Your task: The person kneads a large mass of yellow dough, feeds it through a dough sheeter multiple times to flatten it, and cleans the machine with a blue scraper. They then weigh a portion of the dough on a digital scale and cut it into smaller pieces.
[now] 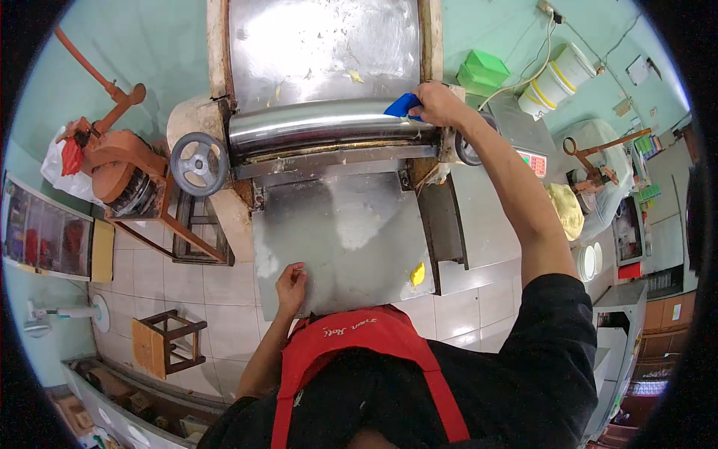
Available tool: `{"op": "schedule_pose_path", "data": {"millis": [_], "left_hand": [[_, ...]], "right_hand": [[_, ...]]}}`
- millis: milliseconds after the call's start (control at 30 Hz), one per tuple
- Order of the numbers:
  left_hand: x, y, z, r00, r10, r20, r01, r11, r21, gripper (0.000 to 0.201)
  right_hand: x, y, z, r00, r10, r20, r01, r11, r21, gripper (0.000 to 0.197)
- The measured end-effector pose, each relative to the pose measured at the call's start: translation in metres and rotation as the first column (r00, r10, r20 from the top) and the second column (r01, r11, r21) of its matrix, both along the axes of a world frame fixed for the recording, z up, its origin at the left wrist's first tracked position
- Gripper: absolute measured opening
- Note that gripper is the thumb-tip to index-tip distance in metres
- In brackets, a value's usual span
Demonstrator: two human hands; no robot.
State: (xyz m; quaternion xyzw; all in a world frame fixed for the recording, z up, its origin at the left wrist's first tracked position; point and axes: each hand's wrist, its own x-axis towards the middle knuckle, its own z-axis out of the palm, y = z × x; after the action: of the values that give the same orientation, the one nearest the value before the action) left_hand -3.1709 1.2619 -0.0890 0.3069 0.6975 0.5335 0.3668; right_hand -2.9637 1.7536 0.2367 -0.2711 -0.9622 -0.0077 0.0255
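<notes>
From my remote station I record the following. The right hand [440, 105] is clenched on a flat blue scraper [400, 106], which lies over the right end of a wide polished steel roller [321, 129]; I cannot confirm whether its edge touches the metal. The left hand [292, 288] is at the left edge of the grey steel table [340, 269] below the roller, near its front left corner. Its fingers are curled toward the thumb; I cannot tell whether anything is held between them.

A small, rounded, bright yellow piece [417, 275] lies at the table's right edge, near the front right corner. Beyond the roller, a pale yellowish scrap [355, 76] sits toward the near right corner of a smeared steel plate [321, 45]. I note a grey spoked handwheel [200, 164] beside the roller's left end. A red cloth apron [351, 337] meets the table's front edge in my view.
</notes>
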Motion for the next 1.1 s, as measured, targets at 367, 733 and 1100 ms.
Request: {"op": "schedule_pose_path", "data": {"millis": [367, 733, 1100], "left_hand": [[-0.006, -0.009, -0.011, 1.0, -0.002, 0.012, 0.002, 0.999, 0.043, 0.023], [0.013, 0.091, 0.074, 0.804, -0.093, 0.587, -0.094, 0.956, 0.279, 0.034], [0.036, 0.148, 0.075, 0.901, -0.036, 0.431, -0.057, 0.978, 0.2, 0.042]], "right_hand": [[-0.003, -0.002, 0.004, 0.999, 0.024, -0.042, -0.027, 0.998, -0.052, 0.028], [-0.001, -0.123, -0.025, 0.966, -0.067, -0.248, -0.085, 0.827, -0.556, 0.037], [-0.014, -0.211, -0.077, 0.681, -0.547, -0.487, 0.125, 0.742, -0.659, 0.028]]}}
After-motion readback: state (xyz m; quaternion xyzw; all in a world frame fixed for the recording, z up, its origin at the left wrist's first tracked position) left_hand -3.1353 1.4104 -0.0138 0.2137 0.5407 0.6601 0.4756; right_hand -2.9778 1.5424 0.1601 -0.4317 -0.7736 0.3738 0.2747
